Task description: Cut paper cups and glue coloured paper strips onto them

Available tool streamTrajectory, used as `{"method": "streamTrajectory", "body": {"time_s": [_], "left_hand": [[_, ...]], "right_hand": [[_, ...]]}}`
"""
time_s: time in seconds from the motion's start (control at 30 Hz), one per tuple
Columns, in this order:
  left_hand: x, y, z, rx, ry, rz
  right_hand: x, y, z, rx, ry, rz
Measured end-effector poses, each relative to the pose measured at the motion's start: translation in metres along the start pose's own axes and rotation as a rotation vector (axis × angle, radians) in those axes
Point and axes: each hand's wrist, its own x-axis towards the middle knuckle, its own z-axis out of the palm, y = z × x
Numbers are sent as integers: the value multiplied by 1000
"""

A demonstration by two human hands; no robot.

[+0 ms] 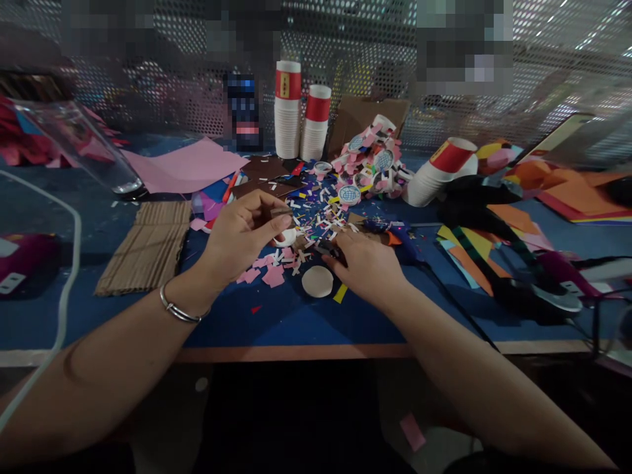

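A: What do the hands have?

B: The left hand (236, 227) pinches a small brown piece (281, 212) between thumb and fingers, a narrow grip. The right hand (370, 260), palm down, has its fingers closed around a dark tool (328, 249), mostly hidden under them.

A: How do these things look?

B: The brown piece is flat, thin and matt, like card. The tool's visible end is slim and dark; I cannot tell its exact kind.

A: Where do they sit in the grip?

B: The piece is at the left fingertips, above the table (224, 326). A white ring (286, 238) shows just below it; I cannot tell whether those fingers touch it. The tool's end points out from the right fingertips, toward the left hand.

A: And around them?

B: A round beige disc (317, 282) lies flat just beside the right thumb. Pink paper scraps (273, 275) lie to its left, and a blue glue gun (405, 242) lies beyond the right hand.
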Motion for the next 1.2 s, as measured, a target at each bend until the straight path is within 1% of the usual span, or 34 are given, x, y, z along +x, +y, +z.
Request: {"method": "streamTrajectory", "body": {"time_s": [0.1, 0.2, 0.27, 0.33, 0.4, 0.5, 0.57, 0.6, 0.7, 0.77, 0.87, 0.93, 1.0, 1.07, 1.13, 1.2], "left_hand": [[0, -1, 0, 31, -19, -6], [1, 0, 0, 48, -27, -19], [2, 1, -3, 33, 7, 3], [4, 4, -6, 7, 71, 45], [6, 6, -10, -10, 128, 72], [10, 7, -16, -8, 135, 72], [11, 7, -18, 28, 72, 36], [10, 7, -18, 66, 12, 1], [5, 7, -15, 208, -243, -140], [0, 5, -10, 258, -383, -225], [-9, 1, 1, 297, -463, -300], [-12, -3, 5, 355, -488, -259], [-10, -4, 4, 468, -468, -167], [-4, -2, -6, 617, -387, -38], [6, 2, -22, 715, -222, 71], [18, 6, -43, 799, -47, 108]], "right_hand": [[-9, 4, -1, 45, 44, -14], [-22, 16, -1, 120, 175, -21], [-31, 29, 1, 190, 275, -19], [-40, 44, 2, 247, 375, 12], [-48, 58, 4, 281, 411, 47], [-60, 74, 7, 272, 467, 105], [-66, 78, 11, 279, 478, 92], [-69, 79, 13, 279, 488, 71], [-75, 75, 20, 257, 503, -26], [-76, 72, 23, 235, 511, -92], [-78, 69, 25, 215, 524, -147], [-78, 68, 25, 213, 524, -155], [-78, 69, 26, 219, 519, -159], [-79, 70, 27, 225, 511, -158], [-79, 70, 29, 225, 502, -153], [-78, 70, 30, 224, 501, -153]]}}
